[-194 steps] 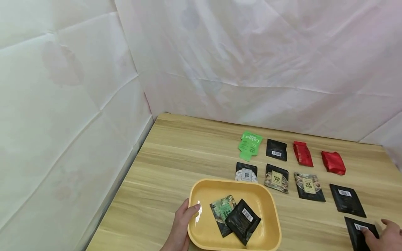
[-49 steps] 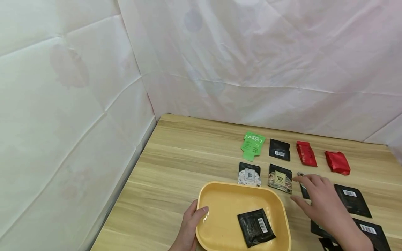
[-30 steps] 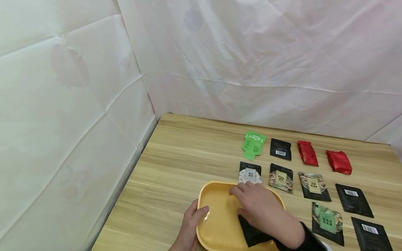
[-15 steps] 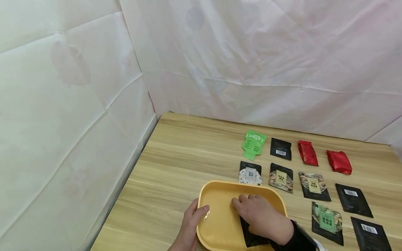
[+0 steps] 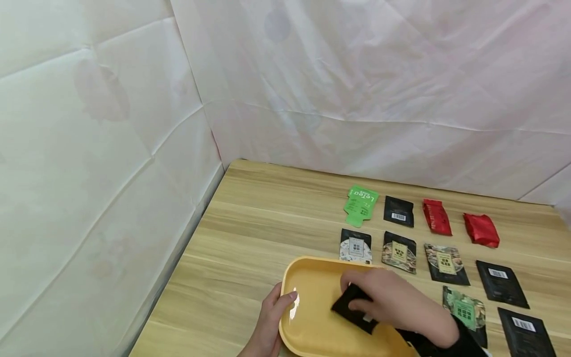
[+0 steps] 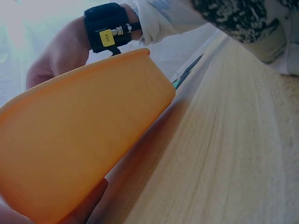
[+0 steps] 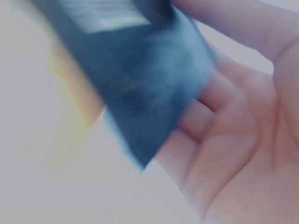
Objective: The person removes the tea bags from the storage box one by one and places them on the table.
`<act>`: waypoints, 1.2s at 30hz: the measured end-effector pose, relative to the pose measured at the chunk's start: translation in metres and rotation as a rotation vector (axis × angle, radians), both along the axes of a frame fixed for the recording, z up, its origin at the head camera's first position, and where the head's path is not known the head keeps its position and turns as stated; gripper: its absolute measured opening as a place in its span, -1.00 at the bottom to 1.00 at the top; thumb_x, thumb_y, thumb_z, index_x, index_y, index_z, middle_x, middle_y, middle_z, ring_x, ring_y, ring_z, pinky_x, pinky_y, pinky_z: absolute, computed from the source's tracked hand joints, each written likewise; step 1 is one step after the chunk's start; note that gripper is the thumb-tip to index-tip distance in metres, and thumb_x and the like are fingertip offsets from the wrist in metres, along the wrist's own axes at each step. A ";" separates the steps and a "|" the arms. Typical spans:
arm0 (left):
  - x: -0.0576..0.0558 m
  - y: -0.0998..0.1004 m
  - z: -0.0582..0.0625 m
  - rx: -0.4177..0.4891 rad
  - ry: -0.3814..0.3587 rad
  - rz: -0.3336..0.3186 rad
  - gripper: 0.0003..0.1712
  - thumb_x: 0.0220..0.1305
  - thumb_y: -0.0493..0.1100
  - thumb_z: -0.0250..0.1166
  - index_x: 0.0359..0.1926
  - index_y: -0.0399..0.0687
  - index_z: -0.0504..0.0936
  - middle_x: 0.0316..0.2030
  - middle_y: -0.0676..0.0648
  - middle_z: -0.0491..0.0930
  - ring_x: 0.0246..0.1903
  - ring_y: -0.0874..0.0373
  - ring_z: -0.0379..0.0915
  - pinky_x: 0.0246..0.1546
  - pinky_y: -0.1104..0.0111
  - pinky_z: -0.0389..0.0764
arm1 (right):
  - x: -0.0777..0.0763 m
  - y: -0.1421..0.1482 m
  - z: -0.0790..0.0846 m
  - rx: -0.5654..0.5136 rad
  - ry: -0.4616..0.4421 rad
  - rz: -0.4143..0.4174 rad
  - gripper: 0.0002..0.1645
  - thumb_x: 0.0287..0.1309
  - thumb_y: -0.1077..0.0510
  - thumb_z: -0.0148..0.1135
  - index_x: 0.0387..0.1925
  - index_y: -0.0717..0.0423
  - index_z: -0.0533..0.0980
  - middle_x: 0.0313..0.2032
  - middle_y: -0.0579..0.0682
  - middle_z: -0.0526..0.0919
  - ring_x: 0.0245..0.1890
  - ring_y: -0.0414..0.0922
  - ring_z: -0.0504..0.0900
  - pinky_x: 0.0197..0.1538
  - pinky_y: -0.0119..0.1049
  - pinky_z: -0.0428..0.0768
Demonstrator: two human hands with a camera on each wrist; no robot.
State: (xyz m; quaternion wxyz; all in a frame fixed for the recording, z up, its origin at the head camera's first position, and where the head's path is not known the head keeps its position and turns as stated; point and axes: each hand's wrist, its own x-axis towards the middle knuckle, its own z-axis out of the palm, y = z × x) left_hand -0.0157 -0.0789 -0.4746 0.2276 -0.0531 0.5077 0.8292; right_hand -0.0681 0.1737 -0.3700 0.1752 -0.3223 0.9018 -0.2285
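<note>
A yellow plastic tray [image 5: 308, 327] stands at the table's near side. My left hand [image 5: 269, 317] grips its left wall, thumb over the rim; in the left wrist view the tray's outer wall [image 6: 88, 126] fills much of the frame. Over the tray, my right hand [image 5: 388, 297] pinches a black sachet [image 5: 350, 310] between thumb and fingers. Up close in the right wrist view, the sachet [image 7: 140, 88] is blurred, with a pale barcode label, and lies against the fingers of my right hand [image 7: 233, 121].
Right of and behind the tray lie several sachets in rows: a green packet [image 5: 360, 206], a black sachet [image 5: 398, 211], red packets [image 5: 437, 217] [image 5: 482, 230], picture-front sachets [image 5: 356, 246] [image 5: 446, 264], a green-label sachet [image 5: 464, 312] and barcoded black ones [image 5: 501, 283]. White sheeting [image 5: 357, 89] backs the table.
The green-label sachet went from the tray to the table. My right hand then came back over the tray and picked up the black sachet lying inside. My left hand keeps its grip.
</note>
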 end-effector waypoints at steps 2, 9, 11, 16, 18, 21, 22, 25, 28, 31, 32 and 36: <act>0.000 -0.001 0.001 0.004 -0.002 -0.009 -0.35 0.43 -0.02 0.02 0.35 -0.34 0.12 0.00 -0.24 0.53 -0.10 -0.04 0.60 -0.05 0.15 0.64 | 0.000 0.010 0.003 -0.152 0.095 -0.097 -0.70 0.12 0.12 0.40 -0.16 -0.22 0.48 -0.35 -0.35 0.59 -0.46 -0.43 0.49 -0.43 -0.45 0.48; -0.002 -0.007 0.003 0.020 0.008 -0.017 -0.33 0.44 -0.01 0.01 0.38 -0.33 0.11 0.06 -0.29 0.51 -0.05 -0.09 0.58 -0.02 0.13 0.62 | 0.006 0.055 0.006 -0.312 0.391 -0.609 -0.54 0.06 0.25 0.43 0.01 0.01 0.52 -0.22 0.04 0.68 -0.51 -0.38 0.59 -0.53 -0.50 0.55; -0.002 -0.011 0.003 0.016 0.014 -0.017 -0.32 0.45 -0.01 0.00 0.40 -0.33 0.09 0.07 -0.30 0.50 -0.03 -0.11 0.57 -0.01 0.13 0.62 | 0.009 0.069 0.002 -0.266 0.409 -0.718 -0.54 0.09 0.21 0.42 0.05 0.03 0.53 -0.22 0.13 0.67 -0.56 -0.39 0.55 -0.57 -0.52 0.50; -0.004 -0.021 0.003 -0.005 0.017 -0.005 -0.32 0.45 -0.03 0.00 0.41 -0.32 0.09 0.11 -0.31 0.48 0.02 -0.13 0.54 0.03 0.13 0.60 | 0.016 0.098 -0.025 -0.116 0.409 -0.822 -0.60 0.11 0.11 0.42 0.01 0.06 0.61 -0.25 0.16 0.69 -0.59 -0.27 0.47 -0.62 -0.44 0.44; -0.004 -0.024 0.003 -0.015 0.012 0.002 -0.32 0.44 -0.03 0.02 0.41 -0.33 0.11 0.10 -0.32 0.48 0.03 -0.13 0.54 0.03 0.14 0.60 | 0.019 0.104 -0.038 -0.056 0.345 -0.798 -0.63 0.11 0.07 0.42 -0.03 0.08 0.64 -0.23 0.15 0.70 -0.50 -0.18 0.53 -0.54 -0.35 0.50; -0.004 -0.027 0.003 -0.017 0.008 0.003 -0.35 0.44 -0.04 0.01 0.38 -0.36 0.15 0.08 -0.34 0.48 0.02 -0.15 0.54 0.02 0.14 0.60 | 0.021 0.109 -0.055 0.007 0.220 -0.745 -0.60 0.12 -0.02 0.40 -0.06 0.10 0.65 -0.20 0.16 0.72 -0.40 -0.04 0.60 -0.44 -0.21 0.56; -0.004 -0.027 0.003 -0.014 0.006 0.001 -0.36 0.44 -0.05 0.02 0.37 -0.36 0.17 0.08 -0.35 0.49 0.01 -0.15 0.54 0.02 0.13 0.60 | 0.021 0.109 -0.059 0.023 0.179 -0.739 -0.59 0.13 -0.04 0.39 -0.06 0.11 0.65 -0.21 0.15 0.72 -0.44 -0.04 0.59 -0.46 -0.20 0.53; -0.004 -0.027 0.003 0.000 0.008 -0.010 -0.37 0.44 -0.06 0.02 0.36 -0.39 0.20 0.06 -0.36 0.50 0.00 -0.17 0.55 0.01 0.12 0.61 | 0.020 0.109 -0.068 0.045 0.150 -0.737 -0.58 0.13 -0.03 0.38 -0.04 0.13 0.63 -0.18 0.17 0.71 -0.50 -0.02 0.54 -0.46 -0.18 0.52; -0.002 -0.025 0.004 0.009 0.011 -0.026 -0.35 0.44 -0.06 0.02 0.37 -0.40 0.18 0.07 -0.37 0.51 -0.01 -0.19 0.56 0.00 0.10 0.60 | 0.018 0.107 -0.072 0.063 0.164 -0.732 -0.59 0.13 0.03 0.38 -0.04 0.18 0.61 -0.13 0.22 0.68 -0.38 0.12 0.60 -0.33 -0.03 0.60; -0.001 -0.024 0.004 0.014 0.013 -0.042 -0.34 0.45 -0.06 0.00 0.38 -0.41 0.14 0.07 -0.38 0.51 -0.02 -0.22 0.57 -0.01 0.07 0.60 | 0.016 0.106 -0.075 0.085 0.160 -0.719 -0.59 0.13 0.05 0.38 -0.05 0.22 0.60 -0.06 0.27 0.64 -0.04 0.29 0.56 -0.10 0.22 0.56; -0.001 -0.024 0.004 0.015 0.013 -0.045 -0.34 0.46 -0.06 0.00 0.38 -0.41 0.13 0.07 -0.39 0.51 -0.02 -0.22 0.57 -0.01 0.07 0.59 | 0.016 0.106 -0.076 0.091 0.151 -0.716 -0.59 0.13 0.06 0.38 -0.05 0.23 0.60 -0.06 0.27 0.64 -0.02 0.30 0.55 -0.09 0.23 0.55; 0.000 -0.023 0.004 0.011 0.010 -0.035 -0.34 0.45 -0.06 0.01 0.38 -0.41 0.14 0.08 -0.38 0.51 -0.01 -0.22 0.56 0.00 0.08 0.59 | 0.017 0.103 -0.081 0.104 0.186 -0.691 -0.68 0.06 0.12 0.43 -0.15 0.17 0.64 -0.14 0.18 0.63 -0.04 0.24 0.51 -0.08 0.22 0.52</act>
